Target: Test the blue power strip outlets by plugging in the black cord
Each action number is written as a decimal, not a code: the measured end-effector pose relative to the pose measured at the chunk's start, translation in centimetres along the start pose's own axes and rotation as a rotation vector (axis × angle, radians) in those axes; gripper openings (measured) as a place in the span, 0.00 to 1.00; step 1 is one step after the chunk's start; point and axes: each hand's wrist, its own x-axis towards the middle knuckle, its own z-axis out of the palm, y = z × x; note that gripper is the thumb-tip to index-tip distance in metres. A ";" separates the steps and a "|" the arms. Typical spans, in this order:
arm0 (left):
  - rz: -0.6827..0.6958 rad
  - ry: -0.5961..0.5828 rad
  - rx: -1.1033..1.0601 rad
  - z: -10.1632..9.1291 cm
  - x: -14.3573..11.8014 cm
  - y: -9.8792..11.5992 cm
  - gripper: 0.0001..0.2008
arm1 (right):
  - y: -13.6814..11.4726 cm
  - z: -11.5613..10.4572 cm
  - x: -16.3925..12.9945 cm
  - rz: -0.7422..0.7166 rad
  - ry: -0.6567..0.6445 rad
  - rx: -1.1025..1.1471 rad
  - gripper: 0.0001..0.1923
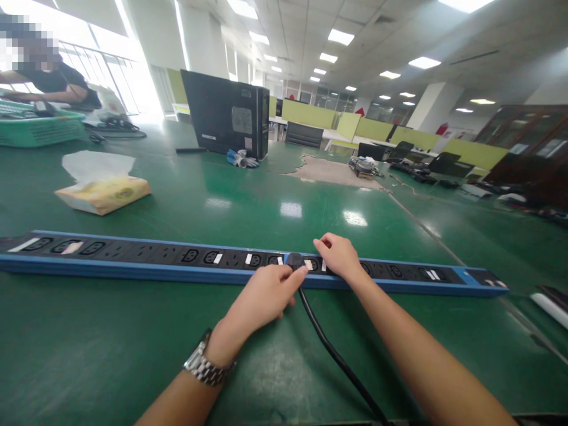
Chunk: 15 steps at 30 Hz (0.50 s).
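A long blue and black power strip (133, 260) lies across the green table in front of me, with many sockets and small white labels. A black plug (294, 260) sits in a socket near the strip's middle, and its black cable (337, 355) runs back toward me. My left hand (261, 296), with a metal watch on the wrist, grips the plug with its fingertips. My right hand (339, 255) rests flat on the strip just right of the plug, pressing it down.
A yellow tissue box (104, 192) lies at the left. A black computer tower (226, 115) stands farther back. A green basket (39, 127) and another person's arm (44, 94) are at the far left. A white object (550, 305) lies at the right edge.
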 end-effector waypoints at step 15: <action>0.073 0.458 -0.822 -4.9 -2.5 4.3 0.15 | 1.0 0.2 -0.1 -0.028 0.129 0.239 0.19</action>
